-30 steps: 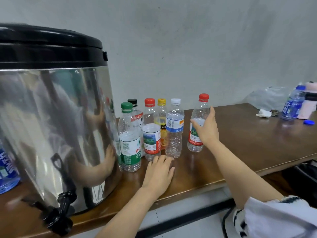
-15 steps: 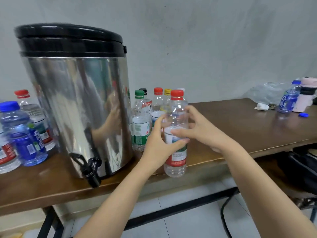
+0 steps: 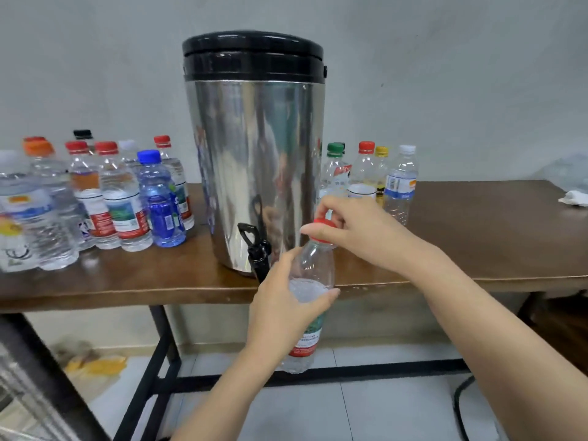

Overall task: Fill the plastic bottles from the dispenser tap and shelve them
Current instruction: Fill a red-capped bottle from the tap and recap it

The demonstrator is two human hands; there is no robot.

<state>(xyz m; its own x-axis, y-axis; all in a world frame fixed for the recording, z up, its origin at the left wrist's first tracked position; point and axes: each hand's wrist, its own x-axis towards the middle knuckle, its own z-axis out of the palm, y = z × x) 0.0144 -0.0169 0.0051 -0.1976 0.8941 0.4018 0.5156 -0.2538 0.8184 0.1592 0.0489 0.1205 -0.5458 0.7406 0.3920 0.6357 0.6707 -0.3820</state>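
Note:
A clear plastic bottle [image 3: 310, 265] with a red cap [image 3: 323, 230] is held upright in front of the table edge, just right of the black tap [image 3: 257, 249]. My left hand [image 3: 286, 308] grips its middle. My right hand [image 3: 359, 229] pinches the red cap from above. The tap sticks out of a steel dispenser [image 3: 254, 154] with a black lid that stands on the wooden table [image 3: 477, 243].
Several capped bottles [image 3: 366, 173] stand right of the dispenser near the wall. A larger crowd of filled bottles [image 3: 95, 198] stands on the left, among them a blue one [image 3: 160, 202]. A crumpled tissue [image 3: 574, 198] lies far right. Black table legs and tiled floor lie below.
The bottle went from the table into both hands and came down in front of the table edge beside the tap. My right hand shifted from the bottle's body to its cap. The view swung left.

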